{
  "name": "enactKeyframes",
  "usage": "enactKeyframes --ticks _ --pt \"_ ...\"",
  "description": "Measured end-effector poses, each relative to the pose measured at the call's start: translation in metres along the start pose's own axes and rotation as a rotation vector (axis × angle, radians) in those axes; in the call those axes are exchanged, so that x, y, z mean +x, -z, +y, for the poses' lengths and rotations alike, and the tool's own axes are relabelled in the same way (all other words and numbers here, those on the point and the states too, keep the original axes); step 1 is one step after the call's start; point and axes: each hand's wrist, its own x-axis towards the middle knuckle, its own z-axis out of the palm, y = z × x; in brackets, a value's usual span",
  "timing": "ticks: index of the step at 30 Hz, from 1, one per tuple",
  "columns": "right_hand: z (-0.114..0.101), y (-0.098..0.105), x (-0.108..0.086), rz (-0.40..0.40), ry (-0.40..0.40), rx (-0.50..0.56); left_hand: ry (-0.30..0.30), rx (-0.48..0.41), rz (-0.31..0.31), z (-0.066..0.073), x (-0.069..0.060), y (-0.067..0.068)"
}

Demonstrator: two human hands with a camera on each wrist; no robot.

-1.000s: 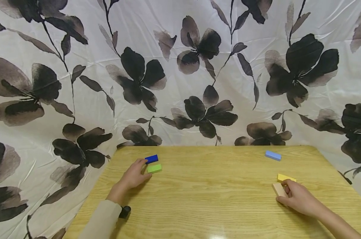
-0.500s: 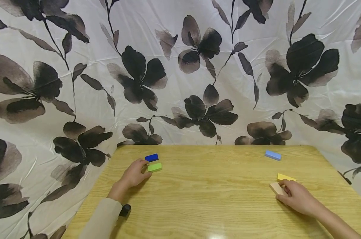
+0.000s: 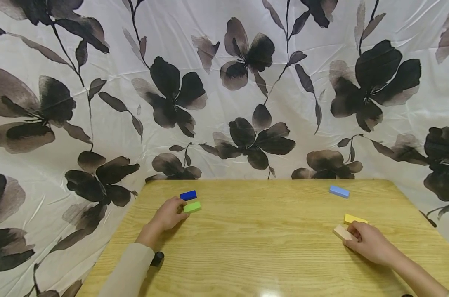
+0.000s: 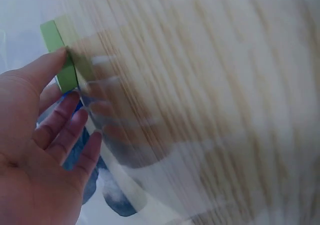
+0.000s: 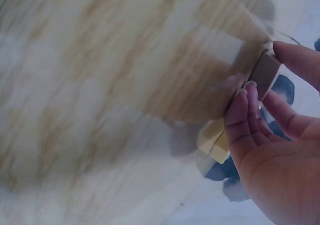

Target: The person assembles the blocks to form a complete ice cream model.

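Green block ×1: left hand | beige block ×1: right hand

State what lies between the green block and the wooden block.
In the head view, only bare tabletop lies between the green block and the wooden block.

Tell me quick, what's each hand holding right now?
Left hand: closed, pinching the green block.
Right hand: closed, pinching the plain wooden block.

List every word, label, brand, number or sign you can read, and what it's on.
No readable text in any view.
Green block, tan block, blue block, yellow block, pale-blue block: no marking shows.
Cloth: floral print, no lettering.
Left wrist piece: too small to tell.
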Motion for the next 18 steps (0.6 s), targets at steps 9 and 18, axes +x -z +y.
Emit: enactKeyframes --ticks 9,18 --pt "-0.003 0.01 0.002 -0.089 -0.01 0.052 -0.042 -0.062 0.012 -0.002 -0.004 0.004" --pt "-0.017 0.013 0.012 -0.033 0.022 0.031 -0.027 -0.158 0.03 0.003 -0.005 0.008"
